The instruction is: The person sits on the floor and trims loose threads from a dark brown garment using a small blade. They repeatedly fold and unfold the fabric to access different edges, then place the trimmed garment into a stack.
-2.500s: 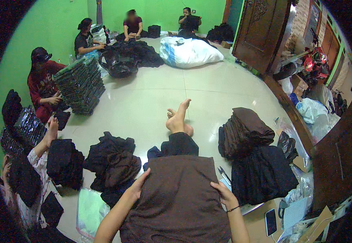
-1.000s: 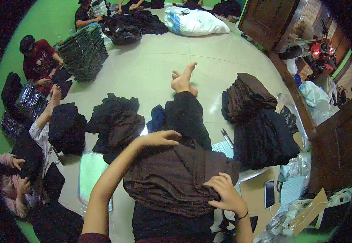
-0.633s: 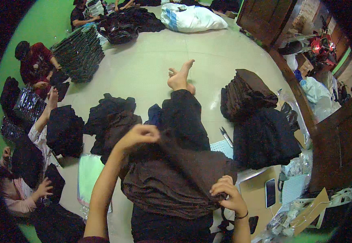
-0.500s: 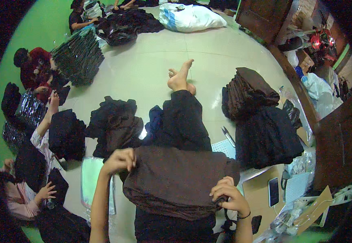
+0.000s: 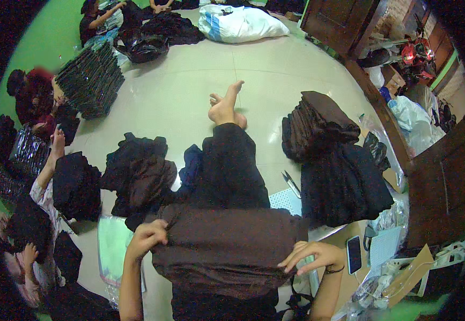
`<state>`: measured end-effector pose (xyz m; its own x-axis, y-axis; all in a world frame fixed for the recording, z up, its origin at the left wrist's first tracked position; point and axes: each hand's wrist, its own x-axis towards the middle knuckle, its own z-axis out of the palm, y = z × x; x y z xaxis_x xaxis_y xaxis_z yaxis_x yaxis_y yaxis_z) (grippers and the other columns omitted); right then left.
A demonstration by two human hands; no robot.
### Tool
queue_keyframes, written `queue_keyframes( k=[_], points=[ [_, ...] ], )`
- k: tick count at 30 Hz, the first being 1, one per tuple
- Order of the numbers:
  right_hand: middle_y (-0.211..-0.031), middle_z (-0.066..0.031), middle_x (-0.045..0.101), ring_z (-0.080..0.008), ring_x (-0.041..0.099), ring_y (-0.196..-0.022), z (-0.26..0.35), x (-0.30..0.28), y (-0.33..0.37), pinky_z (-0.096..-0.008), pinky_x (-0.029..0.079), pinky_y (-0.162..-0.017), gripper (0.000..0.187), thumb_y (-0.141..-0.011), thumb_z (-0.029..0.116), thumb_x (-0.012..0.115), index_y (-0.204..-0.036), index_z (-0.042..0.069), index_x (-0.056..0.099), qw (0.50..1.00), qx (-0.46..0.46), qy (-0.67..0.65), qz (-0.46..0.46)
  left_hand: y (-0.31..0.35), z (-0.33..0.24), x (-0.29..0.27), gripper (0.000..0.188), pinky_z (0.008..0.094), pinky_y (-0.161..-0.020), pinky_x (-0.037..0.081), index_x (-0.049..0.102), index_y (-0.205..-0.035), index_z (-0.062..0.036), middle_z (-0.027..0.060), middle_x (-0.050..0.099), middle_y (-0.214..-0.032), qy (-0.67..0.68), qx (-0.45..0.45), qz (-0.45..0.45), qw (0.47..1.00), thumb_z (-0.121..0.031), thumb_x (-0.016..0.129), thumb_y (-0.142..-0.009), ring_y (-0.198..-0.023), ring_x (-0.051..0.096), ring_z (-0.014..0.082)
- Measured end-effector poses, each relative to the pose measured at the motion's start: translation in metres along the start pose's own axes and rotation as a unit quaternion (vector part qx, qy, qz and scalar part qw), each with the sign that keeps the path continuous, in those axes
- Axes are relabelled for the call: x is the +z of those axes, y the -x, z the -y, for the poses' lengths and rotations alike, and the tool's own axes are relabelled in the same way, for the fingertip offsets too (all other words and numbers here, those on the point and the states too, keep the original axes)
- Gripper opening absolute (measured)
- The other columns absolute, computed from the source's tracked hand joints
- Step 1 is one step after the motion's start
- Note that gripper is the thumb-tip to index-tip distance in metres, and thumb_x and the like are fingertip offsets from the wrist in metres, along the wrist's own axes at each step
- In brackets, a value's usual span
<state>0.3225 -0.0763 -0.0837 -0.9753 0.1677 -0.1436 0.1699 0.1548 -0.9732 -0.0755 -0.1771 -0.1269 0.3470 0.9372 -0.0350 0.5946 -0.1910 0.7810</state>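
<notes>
Folded dark-brown soft cloth bundle (image 5: 227, 243) sits at six o'clock, across the person's black-trousered leg (image 5: 229, 168), top edge roughly level, lower layers sagging and creased. Left hand (image 5: 149, 237), at about seven: fingers curled in at the bundle's left edge, slightly blurred; can't tell if cloth is actually pinched. Right hand (image 5: 313, 257), at five: fingers loosely parted, tips touching the right edge; thumb contact unclear, so can't confirm a pinch either.

Risks, my judgement. Main one: uneven hold. If one side slips or gets pulled harder, the layers would likely shear, leaving a skewed fold. The lap is a soft, rounded support, so the underside could bunch and lock in wrinkles. Dark on dark also makes a misaligned edge easy to miss.

Secondary: the rumpled black-and-brown cloth heap (image 5: 139, 176) at nine is near the left hand; a wide swing could drag pieces into the bundle. Slim dark pointed metal snips (image 5: 291, 184) lie at four by the pale-blue perforated sheet (image 5: 286, 202); loose fabric sweeping that way could snag. The black flat smartphone (image 5: 354, 255), farther out at four, is just beside the right forearm; a careless elbow could knock it.
</notes>
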Motion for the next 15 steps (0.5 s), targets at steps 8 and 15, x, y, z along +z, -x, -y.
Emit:
queue_keyframes(
  k=[8,15],
  points=[
    [-0.083,-0.0088,0.062,-0.0172,0.058,-0.078,-0.003,-0.052,-0.046,-0.0297,0.044,-0.072,0.029,-0.084,0.027,0.050,-0.091,0.001,0.060,0.910,0.171,0.000,-0.378,0.007,0.030,-0.032,0.013,0.0231,-0.060,0.042,0.060,-0.077,-0.0003,0.0042,0.059,-0.076,0.252,-0.146,-0.198,0.936,-0.013,0.059,-0.075,-0.067,0.053,0.0100],
    [-0.099,-0.0176,0.055,-0.0311,0.053,-0.093,-0.028,-0.022,-0.112,-0.0367,0.042,-0.080,0.052,-0.075,0.046,0.056,-0.102,0.001,0.053,0.883,0.178,0.341,-0.267,-0.109,0.091,-0.009,0.035,0.0308,-0.092,0.033,0.051,-0.109,-0.0039,0.0089,0.051,-0.111,0.232,0.035,0.150,0.960,-0.006,0.053,-0.075,-0.104,0.047,0.0180]
  ],
)
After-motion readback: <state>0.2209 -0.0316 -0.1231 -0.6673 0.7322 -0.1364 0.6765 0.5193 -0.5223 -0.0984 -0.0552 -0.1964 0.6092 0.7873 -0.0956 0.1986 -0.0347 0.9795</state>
